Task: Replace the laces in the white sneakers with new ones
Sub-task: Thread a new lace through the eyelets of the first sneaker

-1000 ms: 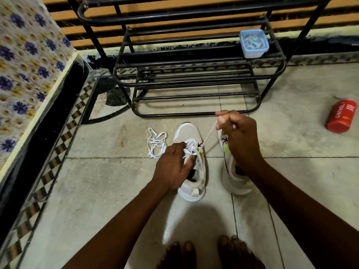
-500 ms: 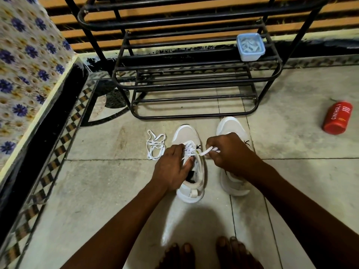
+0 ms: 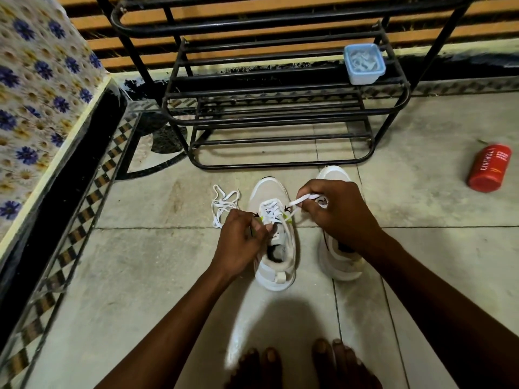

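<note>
Two white sneakers stand side by side on the tiled floor. The left sneaker (image 3: 273, 248) has a white lace (image 3: 271, 210) threaded through its front eyelets. My left hand (image 3: 241, 242) rests on its left side, fingers pinched at the eyelets on the lace. My right hand (image 3: 334, 214) pinches the lace's free end (image 3: 302, 199) just right of the shoe. It partly covers the right sneaker (image 3: 337, 256), whose toe and heel show. A loose white lace (image 3: 223, 204) lies in a heap on the floor left of the sneakers.
A black metal shoe rack (image 3: 280, 108) stands right behind the sneakers, with a pale blue plastic box (image 3: 364, 64) on a shelf. A red can (image 3: 490, 171) lies on the floor at the right. A raised ledge with flowered cloth (image 3: 36, 108) runs along the left. My bare feet (image 3: 303, 366) are below.
My right hand came down from a high pull toward the rack, back to the left sneaker, still holding the lace end. My left hand stayed on the shoe.
</note>
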The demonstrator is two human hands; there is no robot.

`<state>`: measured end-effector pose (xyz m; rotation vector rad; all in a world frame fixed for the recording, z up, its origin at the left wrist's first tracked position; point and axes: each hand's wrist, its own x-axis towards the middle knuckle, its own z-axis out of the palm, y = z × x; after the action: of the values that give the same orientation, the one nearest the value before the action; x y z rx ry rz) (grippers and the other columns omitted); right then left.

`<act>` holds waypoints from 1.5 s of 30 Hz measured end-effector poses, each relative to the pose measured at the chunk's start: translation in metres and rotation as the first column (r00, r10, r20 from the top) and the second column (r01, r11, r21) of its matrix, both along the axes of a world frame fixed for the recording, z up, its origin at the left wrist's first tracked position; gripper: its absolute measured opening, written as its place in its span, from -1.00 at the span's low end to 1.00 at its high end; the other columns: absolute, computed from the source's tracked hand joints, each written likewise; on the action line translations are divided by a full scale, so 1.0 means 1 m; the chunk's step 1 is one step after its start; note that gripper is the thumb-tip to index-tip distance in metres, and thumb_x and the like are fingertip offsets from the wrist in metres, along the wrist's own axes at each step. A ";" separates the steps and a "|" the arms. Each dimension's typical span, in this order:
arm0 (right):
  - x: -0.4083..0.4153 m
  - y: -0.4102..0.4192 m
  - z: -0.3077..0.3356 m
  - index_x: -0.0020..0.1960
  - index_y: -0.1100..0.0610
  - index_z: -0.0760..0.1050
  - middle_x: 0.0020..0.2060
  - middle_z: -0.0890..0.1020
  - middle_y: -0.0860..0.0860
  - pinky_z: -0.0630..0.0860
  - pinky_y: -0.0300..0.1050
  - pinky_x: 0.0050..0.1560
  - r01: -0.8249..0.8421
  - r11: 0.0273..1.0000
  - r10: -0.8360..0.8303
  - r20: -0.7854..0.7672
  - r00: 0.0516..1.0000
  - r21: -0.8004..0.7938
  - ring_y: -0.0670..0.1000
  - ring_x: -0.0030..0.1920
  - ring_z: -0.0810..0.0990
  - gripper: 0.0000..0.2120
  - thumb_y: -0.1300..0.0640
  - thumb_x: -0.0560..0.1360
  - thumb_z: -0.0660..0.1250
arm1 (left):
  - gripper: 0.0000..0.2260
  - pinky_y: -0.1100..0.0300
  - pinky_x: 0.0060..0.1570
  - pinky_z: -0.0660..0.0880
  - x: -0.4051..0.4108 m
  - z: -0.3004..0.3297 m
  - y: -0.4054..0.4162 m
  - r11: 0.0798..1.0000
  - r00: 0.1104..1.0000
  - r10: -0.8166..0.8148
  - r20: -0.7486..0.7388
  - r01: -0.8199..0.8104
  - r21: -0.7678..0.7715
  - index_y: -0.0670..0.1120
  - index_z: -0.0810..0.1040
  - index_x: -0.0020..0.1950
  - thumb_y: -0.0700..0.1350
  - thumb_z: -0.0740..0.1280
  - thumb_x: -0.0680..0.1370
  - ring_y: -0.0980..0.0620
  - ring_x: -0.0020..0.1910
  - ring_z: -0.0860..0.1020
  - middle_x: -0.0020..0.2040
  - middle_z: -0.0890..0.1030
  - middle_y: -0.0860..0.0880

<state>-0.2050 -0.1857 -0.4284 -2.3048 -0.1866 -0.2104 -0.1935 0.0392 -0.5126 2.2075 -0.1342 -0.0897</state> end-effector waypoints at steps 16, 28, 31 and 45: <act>-0.005 0.009 0.049 0.02 0.15 0.72 -0.07 0.62 0.03 0.50 -0.17 -0.05 0.014 0.974 -0.047 0.141 0.989 0.227 -0.03 0.01 0.60 -0.86 0.25 0.58 0.37 | -0.68 0.02 0.11 0.45 -0.006 0.134 -0.007 0.841 0.983 -0.007 -0.184 -0.094 -0.533 -0.15 0.55 -0.25 -0.05 0.34 0.66 0.03 0.06 0.71 -0.03 0.76 -0.07; -0.007 -0.001 0.152 0.23 -0.02 0.55 -0.40 0.67 0.07 0.46 -0.15 -0.42 -0.125 0.939 0.120 0.034 0.992 0.322 -0.05 -0.49 0.52 -0.68 0.27 0.54 0.37 | -0.62 0.05 -0.01 0.35 -0.020 0.187 0.003 0.843 0.995 -0.104 0.005 0.091 -0.531 -0.04 0.68 0.15 0.06 0.10 0.74 0.04 0.10 0.69 0.12 0.73 0.00; -0.006 -0.003 0.174 0.03 0.04 0.63 -0.44 0.64 0.15 0.35 -0.20 -0.50 -0.199 0.907 0.235 -0.055 0.970 0.370 0.00 -0.55 0.43 -0.75 0.34 0.55 0.28 | -0.70 0.10 -0.01 0.43 -0.020 0.198 0.005 0.849 0.985 -0.135 0.105 0.170 -0.501 -0.05 0.67 0.17 -0.04 0.14 0.74 0.01 0.09 0.69 0.15 0.72 0.03; -0.009 0.019 0.166 -0.01 0.20 0.66 -0.28 0.71 0.12 0.50 -0.14 -0.38 -0.107 0.901 0.107 0.025 0.994 0.420 0.05 -0.37 0.63 -0.84 0.21 0.64 0.30 | -0.75 0.06 -0.03 0.67 -0.027 0.222 -0.013 0.751 0.982 0.011 0.191 0.118 -0.650 -0.16 0.52 0.25 -0.35 0.37 0.60 -0.20 -0.14 0.72 -0.08 0.76 -0.14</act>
<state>-0.2135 -0.1670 -0.2626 -1.8575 -0.2424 -0.1762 -0.2206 0.0258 -0.2906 1.4889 -0.2869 0.1194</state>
